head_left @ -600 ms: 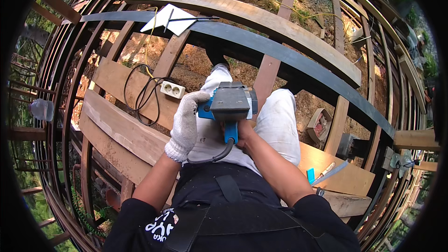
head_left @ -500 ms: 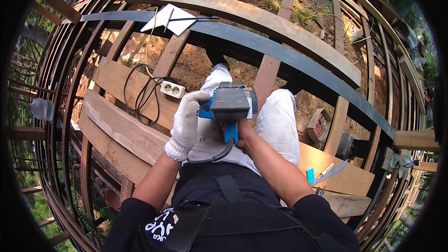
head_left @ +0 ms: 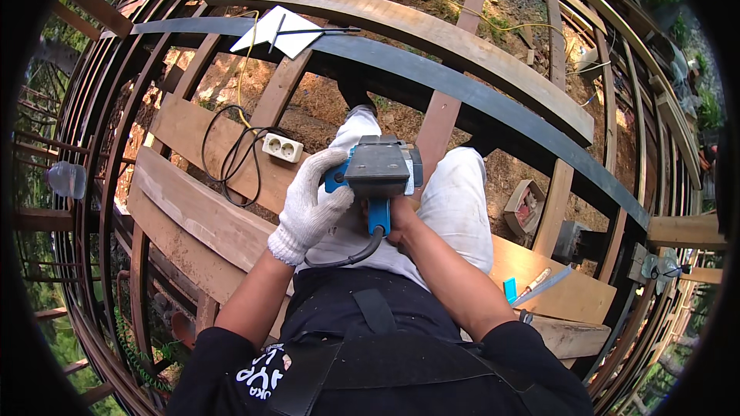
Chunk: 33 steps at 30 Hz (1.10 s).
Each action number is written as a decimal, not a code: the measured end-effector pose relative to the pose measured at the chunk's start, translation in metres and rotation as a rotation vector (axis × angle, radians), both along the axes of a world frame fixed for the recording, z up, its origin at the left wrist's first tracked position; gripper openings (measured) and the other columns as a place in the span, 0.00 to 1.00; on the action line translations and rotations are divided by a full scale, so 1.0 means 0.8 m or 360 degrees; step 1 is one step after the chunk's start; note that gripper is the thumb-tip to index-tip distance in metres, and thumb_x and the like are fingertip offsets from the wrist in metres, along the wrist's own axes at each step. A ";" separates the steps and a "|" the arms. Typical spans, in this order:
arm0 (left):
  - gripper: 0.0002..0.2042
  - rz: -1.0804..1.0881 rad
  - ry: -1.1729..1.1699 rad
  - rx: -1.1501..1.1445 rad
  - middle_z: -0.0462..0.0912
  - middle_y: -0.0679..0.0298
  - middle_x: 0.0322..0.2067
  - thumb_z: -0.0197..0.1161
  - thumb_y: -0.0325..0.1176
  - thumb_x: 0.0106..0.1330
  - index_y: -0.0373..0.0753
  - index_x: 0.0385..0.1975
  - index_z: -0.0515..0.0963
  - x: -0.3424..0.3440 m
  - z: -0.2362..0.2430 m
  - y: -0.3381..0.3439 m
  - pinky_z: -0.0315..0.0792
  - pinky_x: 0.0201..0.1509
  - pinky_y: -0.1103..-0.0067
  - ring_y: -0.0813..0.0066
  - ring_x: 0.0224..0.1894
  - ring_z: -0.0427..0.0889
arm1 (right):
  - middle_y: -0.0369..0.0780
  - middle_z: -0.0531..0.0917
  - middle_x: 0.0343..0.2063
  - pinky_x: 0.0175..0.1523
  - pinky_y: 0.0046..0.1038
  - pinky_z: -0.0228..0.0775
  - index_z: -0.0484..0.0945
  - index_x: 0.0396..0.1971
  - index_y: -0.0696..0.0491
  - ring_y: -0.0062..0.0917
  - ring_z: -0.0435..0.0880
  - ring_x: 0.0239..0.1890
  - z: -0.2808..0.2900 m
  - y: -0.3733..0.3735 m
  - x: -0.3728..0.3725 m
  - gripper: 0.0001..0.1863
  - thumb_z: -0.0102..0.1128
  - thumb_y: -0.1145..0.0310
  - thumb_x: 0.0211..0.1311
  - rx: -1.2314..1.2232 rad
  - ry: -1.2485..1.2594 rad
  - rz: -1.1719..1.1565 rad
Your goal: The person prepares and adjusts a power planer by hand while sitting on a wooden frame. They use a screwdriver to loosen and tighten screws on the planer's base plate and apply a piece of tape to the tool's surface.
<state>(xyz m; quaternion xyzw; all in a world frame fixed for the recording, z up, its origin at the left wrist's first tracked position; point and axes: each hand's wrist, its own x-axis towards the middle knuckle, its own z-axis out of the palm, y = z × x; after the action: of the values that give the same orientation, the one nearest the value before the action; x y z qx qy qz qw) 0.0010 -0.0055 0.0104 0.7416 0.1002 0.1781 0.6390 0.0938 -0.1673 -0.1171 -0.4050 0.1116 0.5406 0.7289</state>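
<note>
A blue power tool (head_left: 378,168), looking like a planer or sander with its flat dark plate upward, is held over my lap. My left hand (head_left: 312,196), in a white knit glove, grips its left side, with fingertips at the upper body and thumb lower down. My bare right hand (head_left: 397,219) is wrapped around the tool from underneath, beside the blue handle, its fingers mostly hidden. A black cord (head_left: 362,253) curves from the handle toward my left wrist.
A white socket strip (head_left: 281,148) and coiled cable lie on boards at left. A long dark metal beam (head_left: 486,115) and plank (head_left: 509,77) cross ahead. White squares (head_left: 297,42) rest on the beam. Tools (head_left: 536,283) and a cardboard box (head_left: 524,208) are at right.
My gloved left hand has shifted slightly, its thumb coming away from the palm along the tool's left side. The tool and my right hand stay almost in place.
</note>
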 end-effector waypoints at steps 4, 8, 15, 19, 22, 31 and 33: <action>0.27 0.0036 0.0065 0.0046 0.78 0.54 0.59 0.69 0.31 0.63 0.31 0.63 0.75 0.000 0.001 0.003 0.68 0.71 0.71 0.65 0.63 0.77 | 0.39 0.84 0.30 0.29 0.26 0.77 0.82 0.43 0.54 0.25 0.83 0.27 -0.001 0.004 -0.001 0.30 0.49 0.38 0.73 -0.0005 -0.0003 0.0021; 0.23 -0.0004 0.0021 0.0021 0.80 0.53 0.57 0.66 0.37 0.71 0.30 0.62 0.76 0.002 0.006 0.009 0.70 0.69 0.71 0.65 0.61 0.79 | 0.39 0.84 0.32 0.31 0.27 0.78 0.82 0.44 0.53 0.26 0.83 0.27 -0.015 -0.001 0.001 0.34 0.49 0.33 0.71 0.0015 0.0053 0.0026; 0.22 -0.0043 -0.0033 0.0029 0.81 0.51 0.59 0.54 0.40 0.80 0.28 0.63 0.75 -0.002 0.001 0.016 0.67 0.72 0.71 0.64 0.64 0.78 | 0.38 0.84 0.32 0.32 0.27 0.77 0.82 0.43 0.51 0.26 0.83 0.27 0.006 0.002 0.000 0.39 0.47 0.25 0.68 -0.0064 0.0093 0.0053; 0.19 -0.0044 0.0020 0.0074 0.80 0.52 0.60 0.53 0.34 0.80 0.29 0.62 0.76 -0.002 0.009 0.005 0.66 0.73 0.70 0.63 0.65 0.76 | 0.37 0.83 0.30 0.31 0.27 0.77 0.82 0.40 0.49 0.26 0.83 0.27 0.017 0.003 -0.001 0.38 0.45 0.25 0.68 -0.0068 -0.0007 0.0075; 0.18 -0.0023 -0.0047 0.0195 0.79 0.52 0.61 0.52 0.32 0.79 0.30 0.61 0.77 0.001 0.007 0.000 0.65 0.73 0.69 0.62 0.67 0.75 | 0.36 0.83 0.29 0.31 0.27 0.77 0.81 0.39 0.49 0.25 0.83 0.27 0.005 0.000 0.000 0.39 0.44 0.24 0.68 -0.0050 -0.0054 0.0059; 0.21 0.0003 -0.0066 0.0332 0.81 0.53 0.60 0.48 0.40 0.83 0.30 0.61 0.77 0.006 0.008 0.001 0.65 0.73 0.70 0.62 0.66 0.76 | 0.35 0.84 0.29 0.28 0.25 0.76 0.82 0.37 0.47 0.25 0.83 0.25 0.006 0.008 0.001 0.37 0.47 0.23 0.67 -0.0064 -0.0019 0.0000; 0.21 0.0014 -0.0036 0.0212 0.81 0.53 0.59 0.47 0.41 0.84 0.30 0.61 0.77 0.005 0.008 0.001 0.65 0.73 0.70 0.63 0.66 0.76 | 0.35 0.84 0.29 0.28 0.25 0.76 0.82 0.38 0.47 0.24 0.83 0.25 0.007 0.005 0.000 0.37 0.47 0.25 0.68 -0.0033 -0.0045 -0.0035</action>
<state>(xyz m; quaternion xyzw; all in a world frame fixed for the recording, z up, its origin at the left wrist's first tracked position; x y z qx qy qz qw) 0.0052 -0.0050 0.0168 0.7800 0.0840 0.1955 0.5885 0.0938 -0.1632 -0.1116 -0.4189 0.1112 0.5254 0.7322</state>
